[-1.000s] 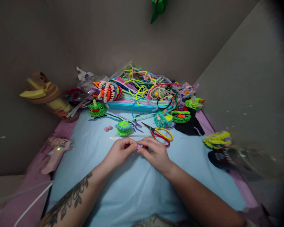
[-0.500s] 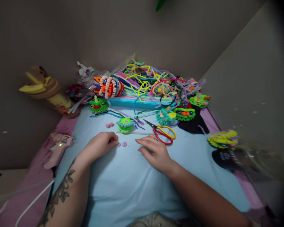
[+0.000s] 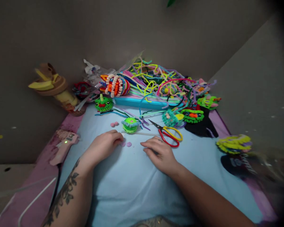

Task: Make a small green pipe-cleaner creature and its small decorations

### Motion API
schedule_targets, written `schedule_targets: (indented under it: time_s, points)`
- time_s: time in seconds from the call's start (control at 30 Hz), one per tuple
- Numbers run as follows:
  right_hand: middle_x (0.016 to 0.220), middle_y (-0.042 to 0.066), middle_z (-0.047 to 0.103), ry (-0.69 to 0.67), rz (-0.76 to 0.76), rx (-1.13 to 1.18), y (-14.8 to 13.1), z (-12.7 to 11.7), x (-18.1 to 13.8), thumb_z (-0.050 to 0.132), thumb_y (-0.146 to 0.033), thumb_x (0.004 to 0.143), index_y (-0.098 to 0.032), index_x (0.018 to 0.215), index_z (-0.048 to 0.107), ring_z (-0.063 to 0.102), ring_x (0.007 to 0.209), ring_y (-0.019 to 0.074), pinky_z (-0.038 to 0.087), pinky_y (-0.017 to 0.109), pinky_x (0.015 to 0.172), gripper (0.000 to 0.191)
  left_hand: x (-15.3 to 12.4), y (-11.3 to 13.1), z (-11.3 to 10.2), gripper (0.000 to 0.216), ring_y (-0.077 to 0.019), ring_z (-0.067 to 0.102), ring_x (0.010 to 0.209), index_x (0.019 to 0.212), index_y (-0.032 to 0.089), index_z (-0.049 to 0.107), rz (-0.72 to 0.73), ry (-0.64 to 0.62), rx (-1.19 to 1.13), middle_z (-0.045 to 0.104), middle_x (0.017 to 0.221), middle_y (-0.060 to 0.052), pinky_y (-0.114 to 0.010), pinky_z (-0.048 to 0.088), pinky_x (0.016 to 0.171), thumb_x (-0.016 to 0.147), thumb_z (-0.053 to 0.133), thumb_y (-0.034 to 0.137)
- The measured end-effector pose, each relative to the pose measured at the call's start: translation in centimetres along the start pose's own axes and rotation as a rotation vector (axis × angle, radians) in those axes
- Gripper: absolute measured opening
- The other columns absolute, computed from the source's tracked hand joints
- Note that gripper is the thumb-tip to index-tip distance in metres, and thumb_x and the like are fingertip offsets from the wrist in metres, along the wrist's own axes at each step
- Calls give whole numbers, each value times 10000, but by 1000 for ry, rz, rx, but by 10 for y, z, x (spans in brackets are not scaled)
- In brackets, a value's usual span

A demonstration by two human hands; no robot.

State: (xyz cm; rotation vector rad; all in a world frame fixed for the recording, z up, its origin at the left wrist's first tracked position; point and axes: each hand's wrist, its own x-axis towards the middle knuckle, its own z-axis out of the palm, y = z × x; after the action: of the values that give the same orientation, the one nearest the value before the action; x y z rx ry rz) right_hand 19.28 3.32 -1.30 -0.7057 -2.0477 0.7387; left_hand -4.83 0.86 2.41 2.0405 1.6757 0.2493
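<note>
My left hand [image 3: 107, 145] rests on the light blue cloth, its fingers curled together; whether anything is pinched in them I cannot make out. Its fingertips are close beside two small purple discs [image 3: 129, 144]. Opposite, my right hand [image 3: 160, 154] lies with fingers stretched out and thumb apart, holding nothing. Just beyond my hands sits a green fuzzy ball with a blue ruffle [image 3: 130, 125]. A pale pipe cleaner [image 3: 144, 133] lies in front of it. Scissors with red and yellow handles [image 3: 169, 136] lie beyond my right hand, blades partly apart. Two pink pieces [image 3: 114, 124] sit left of the ball.
A heap of coloured pipe cleaners [image 3: 153, 82] fills the back around a blue box [image 3: 142, 103]. Several fuzzy figures stand around, including a green horned one [image 3: 104, 103]. A pink glue gun [image 3: 65, 148] with a lit green light lies at left, its cord trailing.
The whole scene has shifted slightly right in view as the head turned. Both hands keep nearly the same pose and place on the cloth.
</note>
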Motion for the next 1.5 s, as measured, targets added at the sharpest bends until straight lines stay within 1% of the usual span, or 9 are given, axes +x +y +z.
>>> schedule_targets:
  time_s: [0.17, 0.37, 0.7, 0.93, 1.07, 1.13, 1.33, 1.43, 1.5]
  points:
    - [805, 52, 677, -29, 16, -6, 0, 1, 0, 537, -129, 833, -220, 970, 677, 616, 771, 177, 508, 342, 715, 216, 0, 3, 0, 198, -179, 592, 831, 808, 212, 655, 18, 30, -5, 644, 869, -36, -262, 417, 762, 848, 464, 183]
    - [808, 50, 681, -47, 15, 0, 1, 4, 1, 542, -110, 829, -218, 965, 665, 614, 770, 178, 507, 343, 723, 214, 1, 2, 0, 208, -185, 593, 836, 821, 218, 652, 53, -1, -9, 651, 856, -29, -263, 410, 745, 858, 452, 172]
    - [789, 51, 677, -51, -5, 15, 3, 3, 1, 549, -102, 828, -200, 960, 661, 610, 750, 171, 502, 333, 716, 199, 4, 10, 5, 206, -196, 608, 822, 814, 208, 659, 10, -40, 57, 663, 874, -47, -276, 407, 732, 840, 460, 159]
    - [777, 47, 678, -65, 6, 11, 3, 6, 1, 541, -118, 833, -206, 950, 671, 614, 753, 172, 501, 335, 721, 195, 1, 24, 9, 196, -217, 628, 802, 842, 192, 669, -118, -38, 272, 671, 884, -71, -274, 389, 622, 854, 473, 196]
    - [776, 50, 675, -62, 26, 14, 5, 8, 1, 549, -113, 827, -202, 934, 677, 613, 756, 171, 504, 327, 710, 190, 0, 24, 7, 197, -210, 636, 800, 840, 207, 682, -110, -29, 252, 678, 866, -57, -270, 411, 631, 845, 487, 179]
    - [789, 51, 677, -68, 32, 22, 6, 8, 1, 554, -107, 826, -202, 942, 675, 612, 767, 171, 506, 326, 714, 192, -1, 19, 6, 196, -199, 637, 797, 827, 216, 688, -65, 10, 196, 685, 860, -43, -268, 426, 658, 835, 499, 164]
    - [807, 52, 677, -86, 37, 46, 6, 3, -4, 564, -93, 822, -200, 953, 669, 610, 779, 171, 506, 325, 716, 200, -2, -4, -1, 154, -164, 636, 856, 832, 223, 678, 101, 179, -120, 700, 850, -14, -248, 456, 775, 848, 528, 192]
    - [801, 53, 674, -76, 35, 59, 5, 1, -5, 562, -88, 821, -194, 952, 669, 609, 770, 166, 506, 320, 713, 200, 0, -8, -3, 147, -190, 622, 952, 867, 203, 657, 57, 332, -144, 693, 927, -45, -277, 458, 811, 867, 515, 242]
    - [799, 53, 673, -69, 36, 63, 4, 1, -5, 561, -90, 823, -191, 952, 672, 607, 770, 165, 505, 314, 706, 198, 3, -9, -3, 174, -190, 628, 888, 861, 191, 642, -17, 421, -115, 689, 931, -54, -279, 464, 753, 876, 503, 294]
